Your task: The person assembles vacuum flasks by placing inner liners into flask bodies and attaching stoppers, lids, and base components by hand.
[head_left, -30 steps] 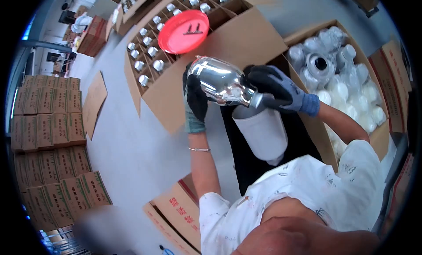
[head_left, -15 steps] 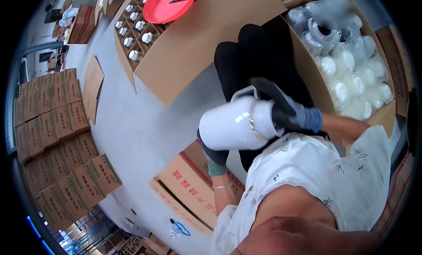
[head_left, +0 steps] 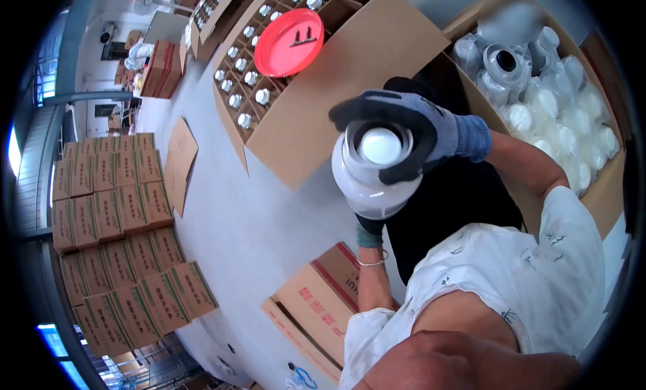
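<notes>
Our right hand (head_left: 434, 124) grips white casing (head_left: 377, 200) round its mouth, white cap (head_left: 380, 146) inside; our left hand (head_left: 371, 224) beneath, hold hidden. We judge fitting step in hand; next calls for steady support. Beyond: red basin (head_left: 279, 53) over carton (head_left: 336, 94).

I'm rocking a baggy white shirt (head_left: 478, 259) with leafy prints, black trousers (head_left: 437, 235), black-coated gloves (head_left: 441, 117) (blue cuff (head_left: 473, 138) on my right hand (head_left: 427, 134), greenish on my left hand (head_left: 371, 224)) and a skinny silvery bangle (head_left: 372, 263).
</notes>
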`<state>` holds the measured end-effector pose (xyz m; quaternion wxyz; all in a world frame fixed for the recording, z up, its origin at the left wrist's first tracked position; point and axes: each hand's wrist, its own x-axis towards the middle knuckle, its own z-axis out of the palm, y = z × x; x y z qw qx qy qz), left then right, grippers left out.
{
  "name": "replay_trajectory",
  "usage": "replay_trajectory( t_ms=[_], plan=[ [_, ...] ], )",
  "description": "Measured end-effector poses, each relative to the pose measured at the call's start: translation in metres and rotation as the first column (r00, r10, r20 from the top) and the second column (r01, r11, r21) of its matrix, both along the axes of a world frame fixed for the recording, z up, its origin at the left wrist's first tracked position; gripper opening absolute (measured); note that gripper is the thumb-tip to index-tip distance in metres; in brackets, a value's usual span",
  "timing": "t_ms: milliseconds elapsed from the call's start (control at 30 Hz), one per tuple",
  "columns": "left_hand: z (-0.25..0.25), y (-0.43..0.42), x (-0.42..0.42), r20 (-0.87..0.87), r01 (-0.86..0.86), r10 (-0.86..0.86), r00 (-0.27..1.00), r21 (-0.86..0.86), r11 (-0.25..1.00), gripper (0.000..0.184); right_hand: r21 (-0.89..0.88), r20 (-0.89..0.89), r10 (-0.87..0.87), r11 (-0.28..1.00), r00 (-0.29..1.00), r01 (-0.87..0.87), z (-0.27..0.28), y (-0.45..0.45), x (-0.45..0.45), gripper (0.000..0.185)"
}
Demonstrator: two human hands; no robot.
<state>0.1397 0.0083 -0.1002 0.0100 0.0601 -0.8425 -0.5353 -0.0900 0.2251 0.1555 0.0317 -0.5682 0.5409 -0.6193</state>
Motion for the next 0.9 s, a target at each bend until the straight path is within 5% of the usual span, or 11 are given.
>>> replay_trajectory(
  t_ms=[133,367,533,567,700,733,800,867,900],
  plan=[
    [-0.003,0.016,-0.016,0.102,-0.1,0.087,0.991,0.126,0.987,0.057,0.007,0.086,-0.223,0.975,0.971,0.223,0.0,-0.003,-0.005,0.068],
    [0.005,0.012,-0.021,0.244,-0.19,0.14,0.96,0.195,0.962,0.051,-0.076,0.068,-0.056,0.995,0.996,0.061,0.017,0.003,-0.002,0.064],
    [0.073,-0.033,-0.032,0.347,-0.232,0.142,0.927,0.233,0.944,0.046,-0.169,0.052,-0.026,0.985,0.998,0.035,-0.012,0.01,-0.002,0.073],
    [0.095,-0.053,-0.039,0.368,-0.224,0.13,0.921,0.227,0.948,0.046,-0.116,0.191,-0.053,0.99,0.98,0.076,-0.027,0.02,0.006,0.081],
    [0.212,-0.086,-0.101,0.24,0.088,-0.085,0.967,-0.003,0.996,0.042,0.263,0.297,-0.104,0.965,0.949,0.023,-0.105,0.084,0.052,0.094],
    [0.232,-0.069,-0.12,0.169,0.201,-0.178,0.969,-0.135,0.97,0.042,0.448,0.069,-0.164,0.886,0.984,0.116,-0.108,0.1,0.061,0.078],
    [0.252,0.013,-0.162,0.121,0.396,-0.389,0.913,-0.486,0.779,0.034,0.519,0.016,0.123,0.848,0.992,-0.113,-0.14,0.121,0.041,0.056],
    [0.247,0.084,-0.176,0.472,0.649,-0.447,0.76,-0.574,0.499,0.033,0.535,0.018,-0.122,0.839,0.992,0.094,-0.132,0.139,-0.001,0.042],
    [0.214,0.094,-0.172,0.376,0.623,-0.512,0.772,-0.607,0.494,0.033,0.559,-0.11,-0.344,0.755,0.932,0.344,-0.136,0.153,-0.029,0.042]
  ],
)
